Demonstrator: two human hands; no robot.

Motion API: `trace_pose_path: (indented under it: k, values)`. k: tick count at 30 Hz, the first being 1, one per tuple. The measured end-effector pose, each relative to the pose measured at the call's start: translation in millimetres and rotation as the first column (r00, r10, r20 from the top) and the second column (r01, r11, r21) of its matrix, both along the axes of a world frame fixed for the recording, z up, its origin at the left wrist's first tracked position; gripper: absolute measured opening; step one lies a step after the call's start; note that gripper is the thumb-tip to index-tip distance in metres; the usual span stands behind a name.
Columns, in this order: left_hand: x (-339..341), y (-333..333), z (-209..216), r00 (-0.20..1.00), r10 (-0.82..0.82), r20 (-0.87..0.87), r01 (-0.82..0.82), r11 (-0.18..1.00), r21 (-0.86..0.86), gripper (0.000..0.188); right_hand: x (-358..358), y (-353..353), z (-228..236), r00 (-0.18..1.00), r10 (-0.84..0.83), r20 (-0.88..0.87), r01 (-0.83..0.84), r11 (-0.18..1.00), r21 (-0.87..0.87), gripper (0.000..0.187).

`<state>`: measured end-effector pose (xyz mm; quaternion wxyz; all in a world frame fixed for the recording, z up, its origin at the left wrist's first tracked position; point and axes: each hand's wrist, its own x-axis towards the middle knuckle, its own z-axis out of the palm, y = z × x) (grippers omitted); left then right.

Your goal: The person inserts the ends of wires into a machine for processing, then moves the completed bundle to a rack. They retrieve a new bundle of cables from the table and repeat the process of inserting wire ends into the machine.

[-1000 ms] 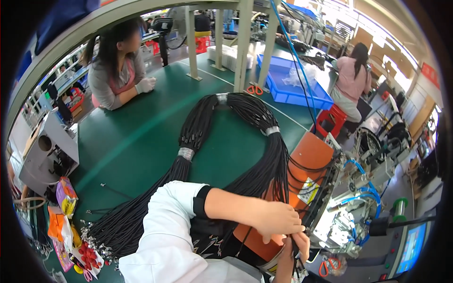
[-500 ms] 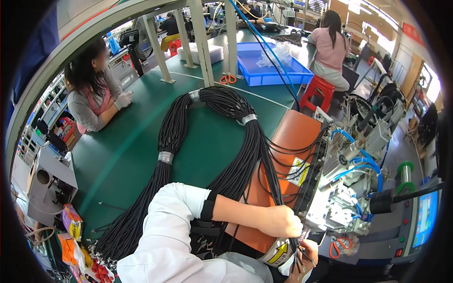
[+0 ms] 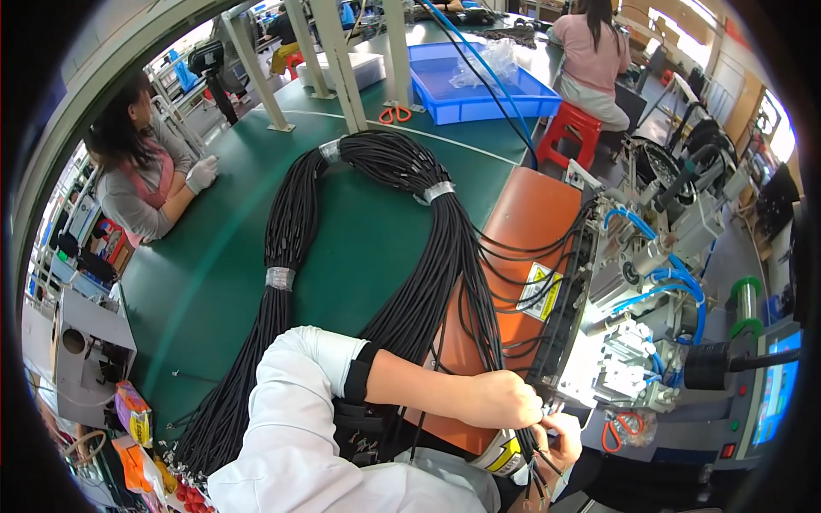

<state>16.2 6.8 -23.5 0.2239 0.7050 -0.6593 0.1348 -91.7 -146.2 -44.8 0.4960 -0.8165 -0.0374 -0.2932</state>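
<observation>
A thick bundle of black cables [image 3: 295,209], banded with clear tape, loops over the green table and runs down toward my lap. Beside the lit metal machine [image 3: 620,363], my left hand [image 3: 513,399] is closed in a fist at the machine's near edge; what its fingers pinch is hidden. Just below and touching or nearly so, my right hand [image 3: 560,440] closes around several black cable ends [image 3: 537,483], which hang out past its fingers. Several single cables [image 3: 522,274] arch from the bundle to a rail on the machine.
An orange-brown sheet [image 3: 534,214] lies under the cables, left of the machine. Red-handled scissors [image 3: 620,432] lie right of my hands, another orange pair [image 3: 395,114] farther back. A blue tray [image 3: 479,107] stands at the far side. Co-workers sit at left [image 3: 141,171] and far right [image 3: 590,51].
The view has shifted, so the table and bundle sit slightly higher and more to the left. My right hand has risen a little closer to my left, still gripping the cable ends.
</observation>
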Motion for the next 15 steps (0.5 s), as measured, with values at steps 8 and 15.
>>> trace_pose_path:
  k: [8, 15]
  values:
    - [5, -6, -16, 0.998, 0.041, 0.051, -0.039, 0.998, -0.040, 0.011, 6, -27, -30, 0.977, 0.191, 0.099, -0.151, 0.938, -0.313, 0.026]
    - [6, -5, -2, 0.992, -0.026, 0.126, 0.039, 0.994, -0.102, 0.015, -35, -65, -98, 0.992, 0.123, 0.010, -0.122, 0.992, -0.040, 0.011]
